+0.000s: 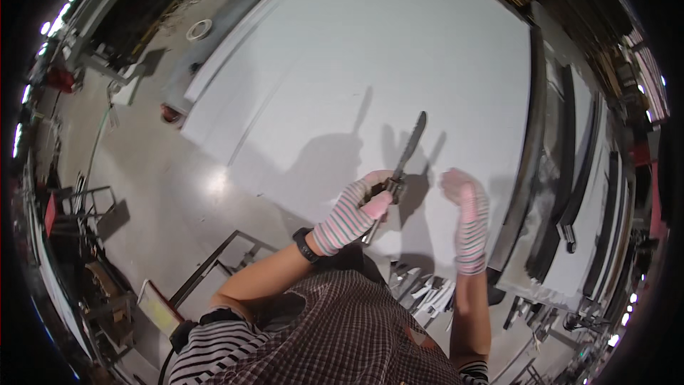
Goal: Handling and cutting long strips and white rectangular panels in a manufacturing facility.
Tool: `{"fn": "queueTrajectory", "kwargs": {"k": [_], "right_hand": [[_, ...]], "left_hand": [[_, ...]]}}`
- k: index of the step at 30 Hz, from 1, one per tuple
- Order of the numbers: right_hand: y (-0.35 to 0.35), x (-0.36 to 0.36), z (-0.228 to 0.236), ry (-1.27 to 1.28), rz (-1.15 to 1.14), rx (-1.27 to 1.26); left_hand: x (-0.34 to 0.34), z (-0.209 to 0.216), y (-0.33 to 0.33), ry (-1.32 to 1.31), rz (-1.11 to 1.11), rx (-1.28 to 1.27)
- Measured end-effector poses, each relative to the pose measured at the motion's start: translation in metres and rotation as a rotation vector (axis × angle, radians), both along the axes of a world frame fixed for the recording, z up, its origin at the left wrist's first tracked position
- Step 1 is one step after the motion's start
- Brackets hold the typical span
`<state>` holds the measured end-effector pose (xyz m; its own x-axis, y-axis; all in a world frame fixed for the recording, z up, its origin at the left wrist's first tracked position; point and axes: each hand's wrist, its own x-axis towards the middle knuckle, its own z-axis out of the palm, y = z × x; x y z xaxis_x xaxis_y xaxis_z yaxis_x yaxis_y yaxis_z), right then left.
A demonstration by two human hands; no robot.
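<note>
My left hand (365, 208), in a striped glove with pink fingertips, is closed around the handle of a knife-like tool. The knife (412, 148) has a long, dark blade with a notched edge, pointing up and slightly right. Metal parts show between the fingers, and a thin metal end sticks out below the palm. To its right, my right hand (467, 207), gloved alike, is raised with nothing visible in it. Its fingers are slightly bent and somewhat blurred. Both hands are above a large white sheet (399, 43), on which their shadows and the blade's fall.
Long dark bars (563, 192) lie to the right of the sheet. Cut white and metal strips (432, 294) are near my body, below the sheet's near edge. A metal frame (221, 257) stands at the near left. A white ring-shaped coil (199, 29) lies at the far left.
</note>
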<state>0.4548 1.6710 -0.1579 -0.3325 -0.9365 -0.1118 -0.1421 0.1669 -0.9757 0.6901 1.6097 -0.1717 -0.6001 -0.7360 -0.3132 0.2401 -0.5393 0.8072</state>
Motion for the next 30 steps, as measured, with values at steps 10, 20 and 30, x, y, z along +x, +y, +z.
{"fn": "queueTrajectory", "kwargs": {"k": [10,20,30], "right_hand": [[0.081,0.396,0.008,-0.052,0.341,-0.048],[0.063,0.701,-0.01,0.066,0.542,-0.01],[-0.138,0.756,-0.034,1.24,0.024,0.458]], "left_hand": [[0.331,0.008,0.148,-0.443,0.356,-0.685],[0.624,-0.017,0.204,-0.157,0.553,-0.319],[1.01,-0.007,0.152,-0.478,0.854,-0.194]]}}
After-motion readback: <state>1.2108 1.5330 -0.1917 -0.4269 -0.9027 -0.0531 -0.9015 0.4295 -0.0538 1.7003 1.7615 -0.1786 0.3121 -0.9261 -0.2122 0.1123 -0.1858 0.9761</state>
